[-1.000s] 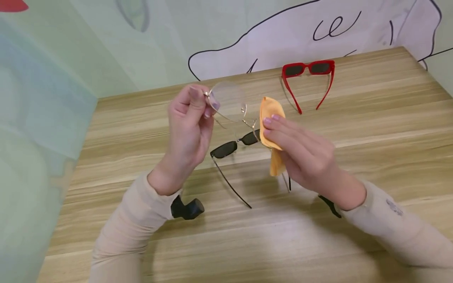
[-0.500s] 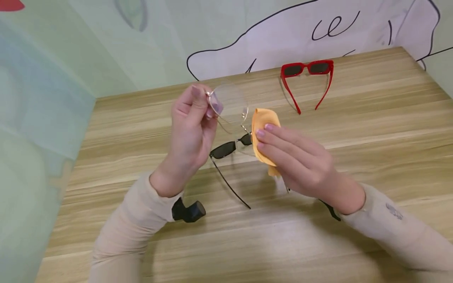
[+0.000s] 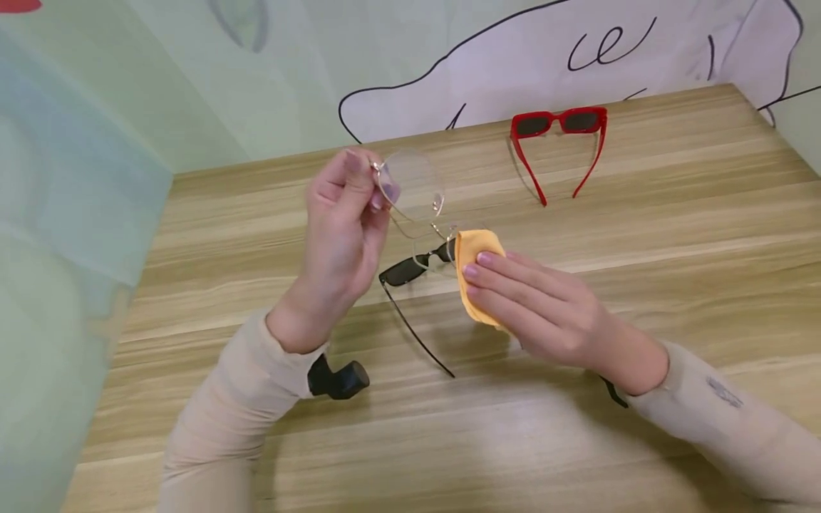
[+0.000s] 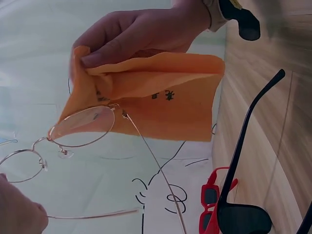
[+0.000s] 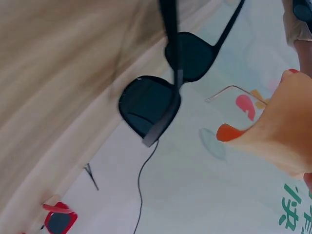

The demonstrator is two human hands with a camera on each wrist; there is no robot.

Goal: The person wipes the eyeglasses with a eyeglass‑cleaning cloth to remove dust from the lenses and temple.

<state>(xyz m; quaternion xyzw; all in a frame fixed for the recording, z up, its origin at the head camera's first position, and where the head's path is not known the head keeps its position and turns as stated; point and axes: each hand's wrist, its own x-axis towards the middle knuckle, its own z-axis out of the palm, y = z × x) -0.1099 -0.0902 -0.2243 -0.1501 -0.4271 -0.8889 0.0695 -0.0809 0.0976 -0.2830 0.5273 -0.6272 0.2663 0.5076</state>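
Note:
My left hand (image 3: 349, 228) pinches thin gold-rimmed eyeglasses (image 4: 83, 127) at one outer corner, where the temple joins the frame. The glasses are held tilted above the table, one clear round lens in plain sight. An orange cleaning cloth (image 3: 479, 285) is folded over the other lens. My right hand (image 3: 545, 306) pinches that lens through the cloth, its fingers flat along the front. In the left wrist view printed characters show on the cloth, and the right thumb presses its near side. Much of the covered lens is hidden in the head view.
Black sunglasses (image 3: 405, 271) lie on the wooden table (image 3: 256, 235) beneath the hands, partly covered by the cloth and right hand. Farther back, red sunglasses (image 3: 558, 125) rest with temples unfolded. A wall with line drawings (image 3: 500, 71) borders the table's rear edge.
The right hand and cloth have slid downward and slightly left along the covered lens. The left hand has stayed nearly in place, still holding the eyeglasses.

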